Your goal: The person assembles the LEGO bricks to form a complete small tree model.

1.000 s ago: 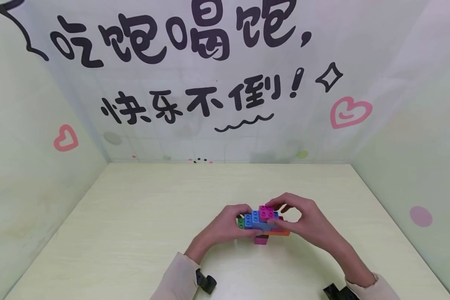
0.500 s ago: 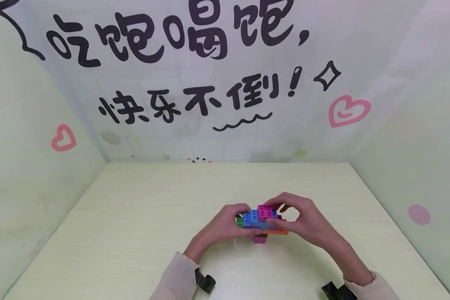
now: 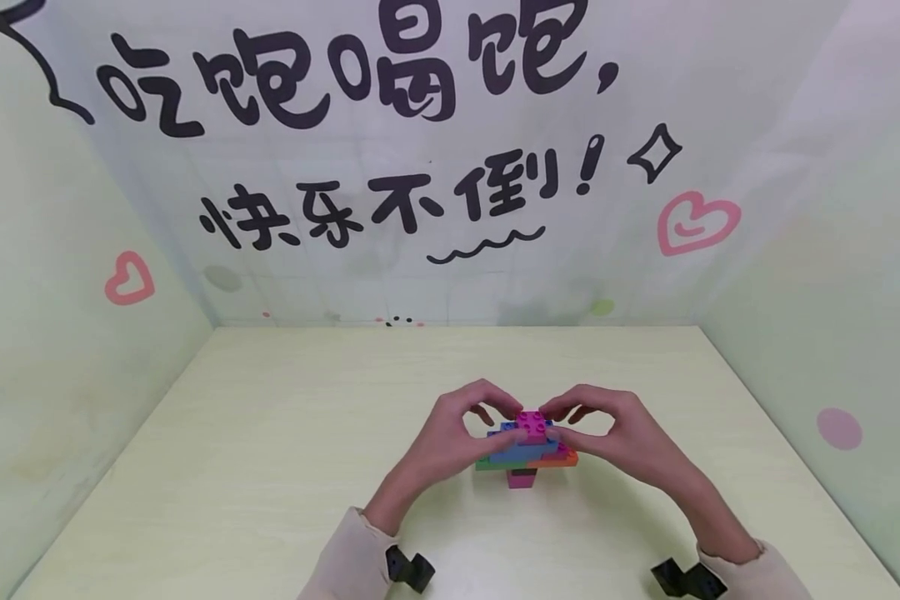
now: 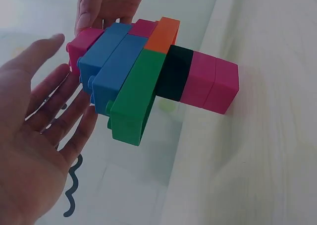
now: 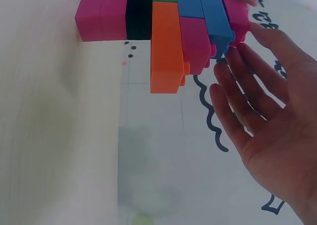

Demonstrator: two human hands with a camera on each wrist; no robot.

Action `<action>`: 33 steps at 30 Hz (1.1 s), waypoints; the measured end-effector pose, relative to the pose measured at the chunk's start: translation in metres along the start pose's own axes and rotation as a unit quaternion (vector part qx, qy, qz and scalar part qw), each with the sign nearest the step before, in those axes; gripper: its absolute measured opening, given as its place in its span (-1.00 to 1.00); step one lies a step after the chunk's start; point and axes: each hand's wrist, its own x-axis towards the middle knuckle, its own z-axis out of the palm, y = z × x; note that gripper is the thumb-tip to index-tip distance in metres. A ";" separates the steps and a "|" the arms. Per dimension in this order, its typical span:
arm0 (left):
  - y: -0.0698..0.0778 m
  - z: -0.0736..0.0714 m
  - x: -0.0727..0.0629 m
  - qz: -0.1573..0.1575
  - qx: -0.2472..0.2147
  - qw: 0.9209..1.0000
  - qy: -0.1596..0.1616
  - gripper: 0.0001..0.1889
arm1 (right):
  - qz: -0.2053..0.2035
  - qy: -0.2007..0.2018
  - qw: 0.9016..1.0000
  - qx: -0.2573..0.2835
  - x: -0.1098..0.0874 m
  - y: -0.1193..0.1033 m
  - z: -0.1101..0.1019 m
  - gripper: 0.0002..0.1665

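A built shape of large toy building bricks stands upright on the table. Its narrow stem of pink bricks [image 4: 198, 81] and a black brick [image 4: 174, 74] carries a wider body. A green brick [image 4: 133, 96] and an orange brick [image 5: 166, 51] form the lowest layer of that body, with a blue brick [image 3: 525, 452] layer above. On top sits a pink brick [image 3: 531, 427]. My right hand [image 3: 630, 429] pinches this top brick from the right. My left hand [image 3: 457, 433] reaches round its left side, fingers spread behind, thumb tip slightly apart from it in the left wrist view.
The pale wooden table [image 3: 270, 433] has walls on its left, right and back. Black lettering and a pink heart [image 3: 697, 223] mark the back wall [image 3: 390, 283]. Black camera mounts [image 3: 411, 569] sit at both wrists.
My left hand has let go of the left side of the blue bricks and risen to the top pink brick. My right hand has stayed at the pink brick.
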 end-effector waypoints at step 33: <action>-0.002 0.001 0.000 -0.018 -0.004 1.000 -0.014 -0.73 | -0.010 -0.012 1.000 -0.002 0.001 0.003 0.001 -0.69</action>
